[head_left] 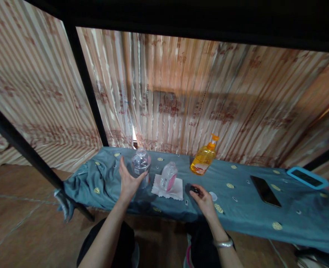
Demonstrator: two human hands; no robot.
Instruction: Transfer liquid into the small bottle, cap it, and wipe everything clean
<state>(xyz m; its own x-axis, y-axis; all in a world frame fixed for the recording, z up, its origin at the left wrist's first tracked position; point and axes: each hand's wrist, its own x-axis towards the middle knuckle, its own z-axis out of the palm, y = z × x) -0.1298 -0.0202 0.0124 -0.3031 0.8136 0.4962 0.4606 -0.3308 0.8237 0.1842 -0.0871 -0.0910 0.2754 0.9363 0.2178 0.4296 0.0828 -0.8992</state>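
A small dark cap (194,190) is pinched in the closed right hand (205,201), right of the white napkin (168,188); left of the napkin, a clear bottle (141,165) is cupped by the half-open left hand (129,182). Smooth, light and probably slippery, the bottle is judged best gripped around its middle. An orange pump bottle (205,156) is seen beyond

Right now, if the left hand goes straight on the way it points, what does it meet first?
Most likely the clear bottle: the left hand is open right beside it, fingers up toward it. Whether they already touch is unclear.
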